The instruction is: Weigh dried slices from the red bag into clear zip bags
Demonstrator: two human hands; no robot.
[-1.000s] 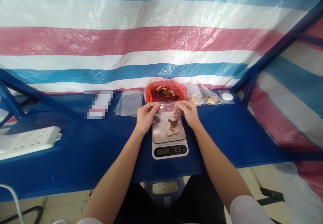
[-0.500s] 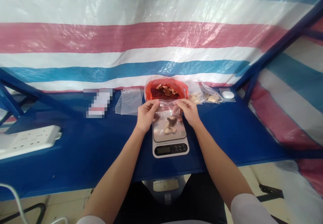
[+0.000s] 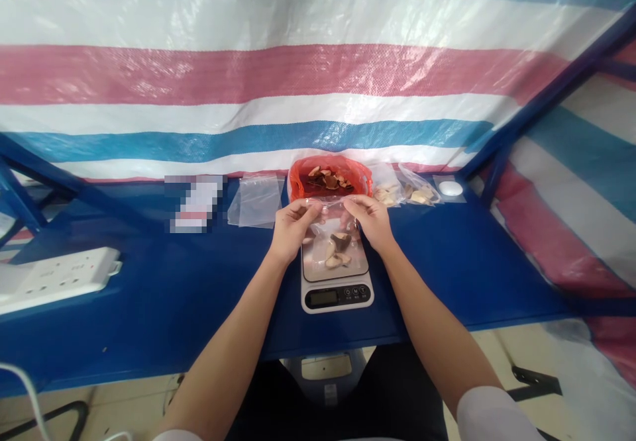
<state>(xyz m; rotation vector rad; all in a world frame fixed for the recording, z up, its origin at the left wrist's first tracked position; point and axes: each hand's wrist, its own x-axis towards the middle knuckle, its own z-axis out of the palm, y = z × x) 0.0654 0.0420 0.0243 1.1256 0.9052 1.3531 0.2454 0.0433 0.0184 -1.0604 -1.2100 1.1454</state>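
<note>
A clear plastic zip bag (image 3: 322,234) with several pale and dark dried slices (image 3: 338,253) inside is over the plate of a white digital kitchen scale (image 3: 338,298). My left hand (image 3: 293,229) pinches the bag's top edge at its left part. At the right part of the same edge, my right hand (image 3: 370,222) grips it between thumb and fingers. Whether the bag's weight rests on the scale I cannot tell. Right behind my hands stands a red plastic bag (image 3: 368,179), its mouth open, holding more brown slices (image 3: 330,178).
Flat clear bags (image 3: 256,199) lie left of the red bag. To its right are filled clear bags (image 3: 420,193) and a white oval object (image 3: 450,188). A white power strip (image 3: 59,275) sits on the blue table (image 3: 199,322) at left. Striped sheeting (image 3: 248,70) hangs behind.
My hands have drawn slightly closer together along the bag's top edge. The slices in the bag look slightly shifted; the scale stays in about the same place.
</note>
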